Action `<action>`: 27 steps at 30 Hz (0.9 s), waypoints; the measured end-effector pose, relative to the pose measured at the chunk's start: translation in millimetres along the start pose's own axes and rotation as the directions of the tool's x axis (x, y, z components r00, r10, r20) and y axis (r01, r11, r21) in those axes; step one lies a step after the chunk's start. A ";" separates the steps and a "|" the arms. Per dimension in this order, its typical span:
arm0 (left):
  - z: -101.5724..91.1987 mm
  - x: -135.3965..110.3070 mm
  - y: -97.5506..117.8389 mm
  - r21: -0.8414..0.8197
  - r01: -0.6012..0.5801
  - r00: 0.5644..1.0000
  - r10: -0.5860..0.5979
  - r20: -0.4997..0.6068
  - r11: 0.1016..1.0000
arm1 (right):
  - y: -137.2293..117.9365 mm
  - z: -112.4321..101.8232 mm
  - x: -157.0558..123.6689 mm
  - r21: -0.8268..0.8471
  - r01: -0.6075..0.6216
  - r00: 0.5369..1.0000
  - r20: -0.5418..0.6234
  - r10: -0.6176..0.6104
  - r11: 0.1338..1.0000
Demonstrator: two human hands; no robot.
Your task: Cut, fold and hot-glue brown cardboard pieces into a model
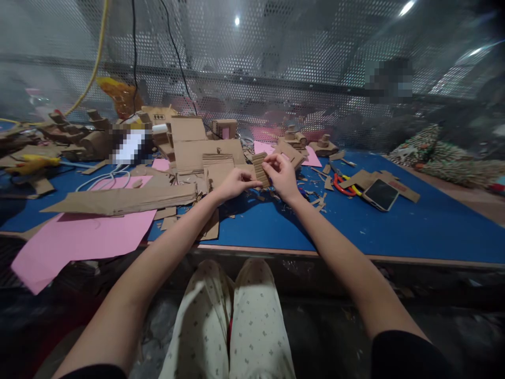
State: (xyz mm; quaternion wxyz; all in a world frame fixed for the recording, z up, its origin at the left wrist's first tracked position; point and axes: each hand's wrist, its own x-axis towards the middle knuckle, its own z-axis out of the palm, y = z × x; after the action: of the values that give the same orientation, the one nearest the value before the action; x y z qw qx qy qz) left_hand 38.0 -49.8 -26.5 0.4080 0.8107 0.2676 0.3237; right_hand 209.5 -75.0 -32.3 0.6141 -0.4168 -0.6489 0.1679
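Between my hands, just above the blue table, is a small piece of corrugated cardboard (259, 167) with its ridges showing. My left hand (236, 184) pinches its lower left edge between thumb and fingers. On the upper right edge, the thumb and fingertips of my right hand (281, 175) close on the same piece. Behind my right hand lies a flat cardboard piece with a slot (290, 152). To the left of my left hand stands a stack of cut cardboard (219, 167). Small cardboard scraps (319, 201) are strewn below and right of my hands.
Red-handled pliers (344, 187) and a phone (381, 195) lie to the right on the blue table (355, 231). Pink paper (90, 237) overhangs the front edge at left, beneath a long folded cardboard strip (130, 199). A yellow glue gun (31, 164) rests far left. Cardboard models (294, 137) stand behind.
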 end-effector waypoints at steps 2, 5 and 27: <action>0.6 -0.6 -1.2 0.003 -0.004 1.000 0.004 -0.001 1.000 | 4.9 -9.6 6.2 0.000 0.005 0.996 -0.084 -0.005 1.000; 1.7 -4.3 -3.8 0.035 0.003 0.999 -0.005 0.046 0.999 | 11.0 -30.0 17.0 -0.061 0.028 0.968 -0.248 -0.042 0.998; -8.0 -4.6 -2.6 0.006 0.170 0.973 -0.167 -0.162 0.985 | 2.2 -26.7 13.2 -0.191 0.048 0.988 -0.134 -0.074 0.980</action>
State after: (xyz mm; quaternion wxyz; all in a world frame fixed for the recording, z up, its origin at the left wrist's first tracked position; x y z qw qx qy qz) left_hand 28.7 -47.6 -26.4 0.4031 0.7603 0.3707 0.3494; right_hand 236.6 -71.7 -20.1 0.6210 -0.4634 -0.6295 0.0574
